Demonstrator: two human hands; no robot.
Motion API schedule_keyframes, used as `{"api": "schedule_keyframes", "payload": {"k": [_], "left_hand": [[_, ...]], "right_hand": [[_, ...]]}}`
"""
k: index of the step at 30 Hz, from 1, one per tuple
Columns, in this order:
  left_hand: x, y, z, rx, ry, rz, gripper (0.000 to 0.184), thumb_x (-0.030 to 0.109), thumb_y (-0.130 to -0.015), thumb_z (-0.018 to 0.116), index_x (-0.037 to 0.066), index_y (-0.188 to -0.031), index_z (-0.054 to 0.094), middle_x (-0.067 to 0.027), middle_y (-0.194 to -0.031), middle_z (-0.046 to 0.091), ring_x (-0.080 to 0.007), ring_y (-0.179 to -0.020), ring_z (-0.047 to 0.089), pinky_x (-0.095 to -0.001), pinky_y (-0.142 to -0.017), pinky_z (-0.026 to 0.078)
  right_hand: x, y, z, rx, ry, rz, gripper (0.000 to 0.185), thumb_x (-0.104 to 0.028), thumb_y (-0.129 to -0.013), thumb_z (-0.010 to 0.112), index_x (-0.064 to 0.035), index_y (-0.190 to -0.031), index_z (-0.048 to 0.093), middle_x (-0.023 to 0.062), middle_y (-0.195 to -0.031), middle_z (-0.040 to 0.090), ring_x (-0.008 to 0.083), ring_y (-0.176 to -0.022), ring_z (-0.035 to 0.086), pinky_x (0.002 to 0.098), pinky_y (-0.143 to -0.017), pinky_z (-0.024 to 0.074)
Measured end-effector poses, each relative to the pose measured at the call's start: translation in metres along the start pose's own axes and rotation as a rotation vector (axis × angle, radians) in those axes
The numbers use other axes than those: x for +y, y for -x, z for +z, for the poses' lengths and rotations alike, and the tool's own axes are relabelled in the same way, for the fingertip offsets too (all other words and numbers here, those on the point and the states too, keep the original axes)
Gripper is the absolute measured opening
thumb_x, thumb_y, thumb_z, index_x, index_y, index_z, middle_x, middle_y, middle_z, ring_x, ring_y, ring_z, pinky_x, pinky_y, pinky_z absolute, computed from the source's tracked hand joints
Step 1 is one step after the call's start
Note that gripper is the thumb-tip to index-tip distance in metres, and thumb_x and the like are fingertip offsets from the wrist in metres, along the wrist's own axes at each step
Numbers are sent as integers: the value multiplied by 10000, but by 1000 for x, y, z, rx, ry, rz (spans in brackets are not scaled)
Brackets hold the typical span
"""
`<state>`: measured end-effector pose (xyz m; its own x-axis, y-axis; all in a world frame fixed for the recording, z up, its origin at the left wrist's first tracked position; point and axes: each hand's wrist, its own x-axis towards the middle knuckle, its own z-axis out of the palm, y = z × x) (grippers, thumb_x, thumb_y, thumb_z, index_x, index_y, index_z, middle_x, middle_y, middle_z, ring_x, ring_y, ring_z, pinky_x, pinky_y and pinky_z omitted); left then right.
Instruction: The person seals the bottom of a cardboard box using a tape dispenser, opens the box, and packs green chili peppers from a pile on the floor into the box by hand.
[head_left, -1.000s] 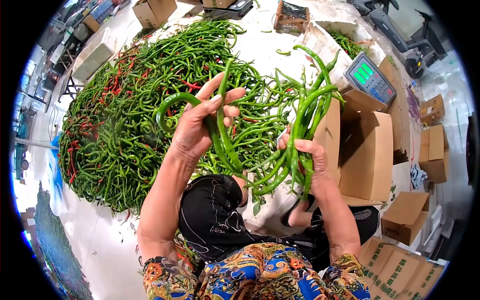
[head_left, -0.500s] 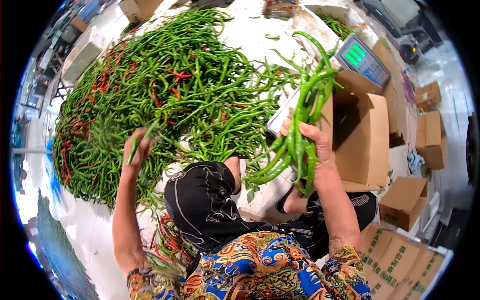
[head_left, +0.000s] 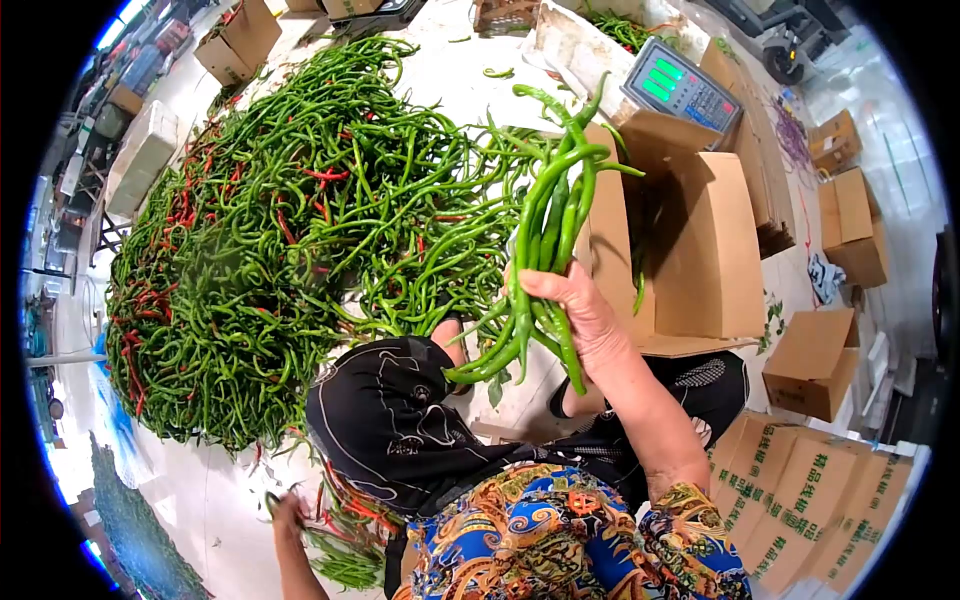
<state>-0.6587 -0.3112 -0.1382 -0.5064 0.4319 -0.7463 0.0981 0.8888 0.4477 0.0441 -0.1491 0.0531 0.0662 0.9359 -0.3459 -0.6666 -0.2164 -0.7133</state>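
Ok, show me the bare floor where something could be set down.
Mostly bare floor lies left of the left hand, below the big pepper pile. The pale patch between that pile and the white foam box holds only a few stray peppers. Crowded: the smaller pile by that hand.

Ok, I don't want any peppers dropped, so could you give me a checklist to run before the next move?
1. Right hand secure on the bundle of long green chili peppers: ok, thumb across the front.
2. Bundle free of red peppers: ok, none visible in it.
3. Bundle ends even: not ok, they stick out unevenly.
4. Left hand's grip: cannot tell, blurred beside the smaller red-and-green pepper pile.
5. Cardboard box open: ok.
6. Digital scale display reading: cannot tell, though lit.
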Motion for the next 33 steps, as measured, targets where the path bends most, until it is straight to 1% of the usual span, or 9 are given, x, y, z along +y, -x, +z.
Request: {"api": "schedule_keyframes", "payload": {"k": [3,6,8,9,13,19,23,27,33], "left_hand": [[179,77,87,-267,269,427,149,208,-875,658,110,-896,548,-6,-670,546,-57,-448,407,-200,-377,308],[331,207,183,-355,180,703,331,204,-899,613,36,-1182,574,-14,-810,599,-20,-574,442,-160,-453,304],[380,258,227,-511,67,1062,398,250,-909,570,29,-1241,567,-54,-992,630,-28,-687,473,-148,-539,298],[403,292,248,-606,-35,991,450,243,-869,643,25,-1254,561,-96,-1100,623,-74,-779,548,-171,-581,390],[420,345,362,-816,-366,1360,401,168,-837,696,45,-1203,587,-36,-1004,631,-96,-831,568,-236,-719,467],[413,349,426,-1257,-171,855,245,92,-830,655,29,-1065,619,-15,-922,650,-113,-867,600,-269,-810,489],[404,344,426,-1288,134,598,233,134,-875,625,33,-1082,590,-58,-977,618,-156,-837,604,-305,-767,515],[422,333,413,-1278,317,568,170,161,-884,648,84,-955,515,-21,-777,513,-132,-628,519,-280,-568,491],[444,300,394,-1377,357,627,115,176,-930,598,90,-915,523,54,-679,405,-35,-516,333,-219,-502,314]], "right_hand": [[4,2,6,-13,40,12,320,-135,-794,741,-38,-1063,598,25,-909,621,119,-799,606,268,-739,518],[2,10,14,-29,155,25,326,-148,-821,720,-28,-1072,550,62,-857,623,165,-732,649,297,-673,546],[0,13,17,-99,188,27,345,-153,-828,714,-16,-1087,531,89,-846,628,194,-707,671,317,-633,558],[-1,15,19,-135,217,23,357,-152,-829,715,-11,-1096,524,99,-846,632,205,-703,678,321,-624,559],[7,20,19,-90,287,-45,418,-155,-808,749,-17,-1132,524,52,-899,612,150,-752,646,285,-689,533],[0,34,7,-119,81,37,378,-113,-829,714,-18,-1149,538,91,-873,656,170,-720,647,305,-650,544],[-3,34,0,-83,-122,160,345,-84,-845,677,-14,-1152,537,84,-907,637,153,-757,639,286,-700,551],[12,18,-25,-49,-283,115,287,-37,-825,685,3,-1093,590,68,-841,631,142,-734,629,253,-681,552],[14,5,-45,-60,-478,47,347,-109,-855,644,17,-1154,523,63,-892,600,150,-747,621,364,-779,537]]}}
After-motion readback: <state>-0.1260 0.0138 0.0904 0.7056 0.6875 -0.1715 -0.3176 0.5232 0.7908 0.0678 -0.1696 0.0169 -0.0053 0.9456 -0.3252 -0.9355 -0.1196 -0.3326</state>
